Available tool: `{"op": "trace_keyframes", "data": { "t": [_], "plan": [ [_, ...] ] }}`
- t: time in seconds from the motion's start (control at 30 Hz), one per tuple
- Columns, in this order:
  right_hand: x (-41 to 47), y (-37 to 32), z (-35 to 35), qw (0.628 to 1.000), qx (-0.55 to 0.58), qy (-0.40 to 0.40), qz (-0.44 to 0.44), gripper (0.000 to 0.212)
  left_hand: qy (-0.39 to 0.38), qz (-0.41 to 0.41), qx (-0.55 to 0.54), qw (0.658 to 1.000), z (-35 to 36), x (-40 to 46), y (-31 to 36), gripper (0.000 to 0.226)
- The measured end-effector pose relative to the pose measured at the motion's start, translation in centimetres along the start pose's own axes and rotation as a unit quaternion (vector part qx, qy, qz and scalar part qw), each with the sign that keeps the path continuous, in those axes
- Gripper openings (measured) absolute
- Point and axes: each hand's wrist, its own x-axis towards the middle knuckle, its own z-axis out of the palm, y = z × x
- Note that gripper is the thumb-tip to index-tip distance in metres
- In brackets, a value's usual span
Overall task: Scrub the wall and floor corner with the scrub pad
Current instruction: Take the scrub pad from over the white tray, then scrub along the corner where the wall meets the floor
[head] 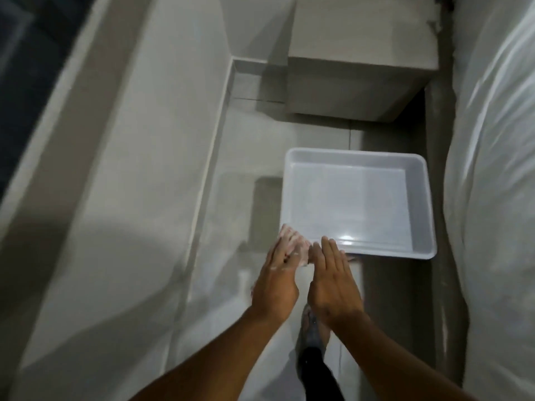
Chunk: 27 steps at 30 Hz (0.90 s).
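left hand (275, 280): fingers straight, pressed on pink soapy scrub pad (293, 244) | right hand (333, 282): fingers straight, together, beside pad | white rectangular plastic tub (356, 152) just beyond

The left hand (275, 280) and right hand (333, 282) reach forward side by side, fingers (330, 251) straight.

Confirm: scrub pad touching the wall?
No; the scrub pad is between left hand and right hand at the tub, off the wall.
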Motion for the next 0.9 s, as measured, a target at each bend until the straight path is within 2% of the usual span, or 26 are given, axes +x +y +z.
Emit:
{"op": "trace_keyframes", "data": {
  "t": [0.1,0.17,0.27,0.33,0.4,0.43,0.5,0.57,0.67,0.73,0.77,0.83,0.9],
  "plan": [
    [-2.8,-5.5,4.2,1.0,0.011,-0.016,0.011,0.075,0.003,-0.066,0.013,0.998,-2.3,-6.1,-4.1,0.05],
    [-3.5,-8.1,7.5,0.999,-0.005,-0.043,0.017,0.079,-0.013,-0.072,0.072,0.995,-4.0,-8.9,-7.5,0.056],
    [-3.7,-10.6,13.4,0.995,-0.019,-0.095,0.0,0.083,-0.013,-0.078,0.079,0.994,-3.8,-12.4,-14.6,0.071],
    [-3.2,-11.0,17.3,0.995,-0.032,-0.099,-0.004,0.082,-0.03,-0.157,0.031,0.987,-3.2,-13.2,-19.5,0.058],
    [-2.3,-10.3,21.9,0.992,-0.053,-0.113,-0.016,0.079,-0.042,-0.186,0.065,0.98,-2.0,-13.7,-25.7,0.047],
    [-1.8,-9.5,24.2,0.99,-0.062,-0.121,-0.023,0.078,-0.049,-0.173,0.103,0.978,-1.3,-13.6,-28.6,0.046],
    [-0.5,-7.4,28.2,0.99,-0.071,-0.117,-0.04,0.075,-0.053,-0.14,0.16,0.976,0.2,-12.8,-33.5,0.06],
    [0.8,-5.0,32.3,0.991,-0.058,-0.107,-0.055,0.078,-0.022,-0.124,0.195,0.973,2.4,-12.6,-38.5,0.062],
    [3.2,-1.3,36.9,0.988,-0.082,-0.116,-0.052,0.066,0.039,-0.202,0.238,0.949,5.8,-14.2,-44.4,0.056],
    [5.3,0.8,39.5,0.984,-0.111,-0.127,-0.053,0.074,0.067,-0.191,0.29,0.935,8.0,-16.6,-47.0,0.056],
    [6.3,1.4,40.4,0.984,-0.112,-0.127,-0.048,0.079,0.084,-0.165,0.28,0.942,9.0,-17.9,-48.1,0.055],
    [8.3,2.2,41.6,0.986,-0.108,-0.114,-0.046,0.089,0.069,-0.143,0.304,0.939,10.1,-19.2,-49.0,0.055],
    [10.1,2.3,42.4,0.985,-0.121,-0.109,-0.055,0.108,0.1,-0.13,0.331,0.929,10.6,-17.5,-49.0,0.058]
  ]
}}
